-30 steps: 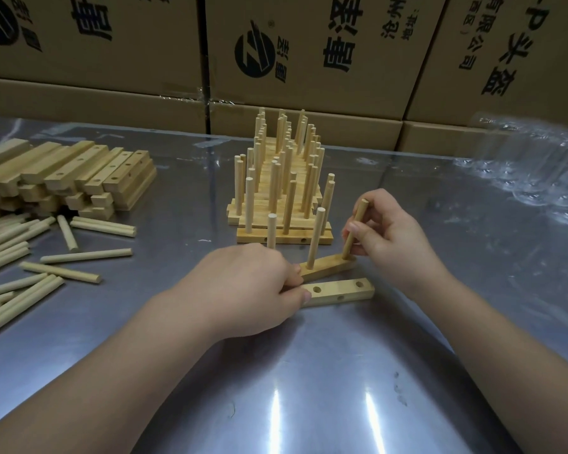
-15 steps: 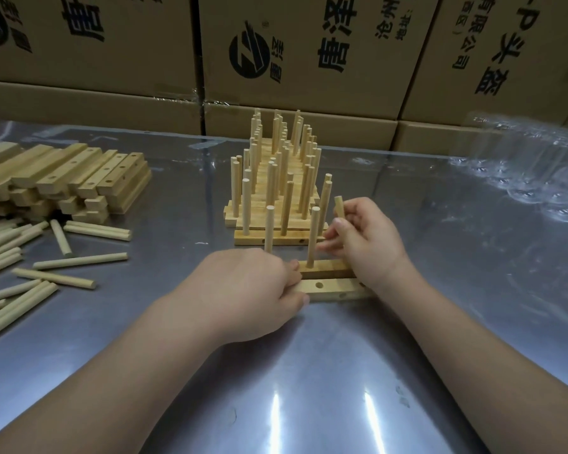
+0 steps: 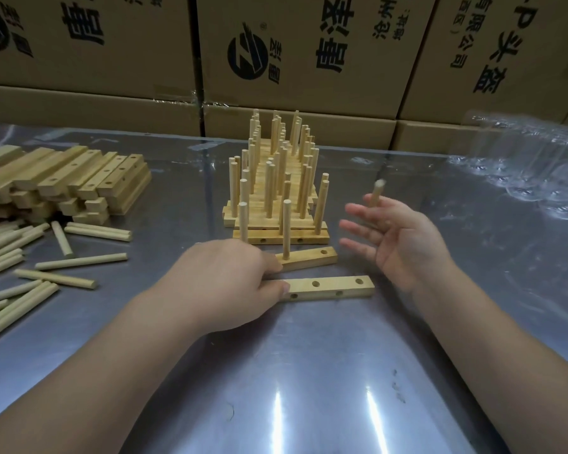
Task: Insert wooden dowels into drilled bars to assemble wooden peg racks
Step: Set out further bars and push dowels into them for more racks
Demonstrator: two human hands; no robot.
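Head view: left hand (image 3: 230,283) grips drilled bars (image 3: 332,286); right hand (image 3: 404,244) pinches dowel (image 3: 376,194); finished racks (image 3: 281,239) behind, loose dowels (image 3: 79,261) left.

This is a small assembly and packing workshop. A bare steel table (image 3: 309,388) serves as the bench. Behind the table, printed cardboard cartons (image 3: 309,44) stand stacked in at least 2 tiers, like a wall. On the table's left end lie heaps of drilled bars (image 3: 63,181) and loose dowels (image 3: 79,261); at its middle, stacked peg racks (image 3: 276,191); on its right end, crumpled clear plastic (image 3: 522,165).
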